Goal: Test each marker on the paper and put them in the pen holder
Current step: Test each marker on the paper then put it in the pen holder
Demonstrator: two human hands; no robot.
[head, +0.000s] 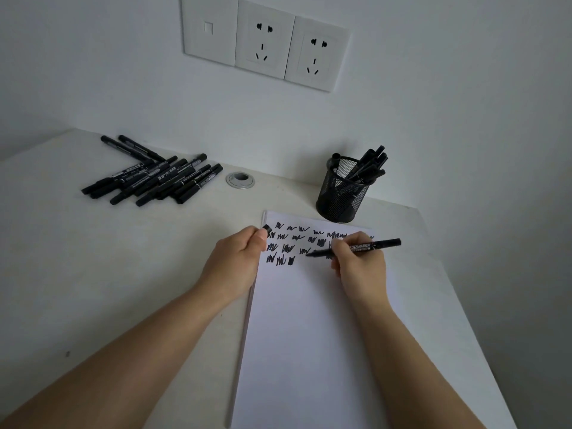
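Head view: white paper [309,335] lies flat on pale desk [123,274], upper part covered in rows of black scribbles [288,249]. Right hand [359,264] fingers curled tight round black marker [356,247], tip on paper beside last scribbles. Left hand [238,258] at paper's left edge, fingers closed, pinching black cap [266,228]. Farther back, round black mesh holder [342,193] just past paper, several markers standing inside. Loose pile [154,178] of black markers far left, near metal grommet [240,180].
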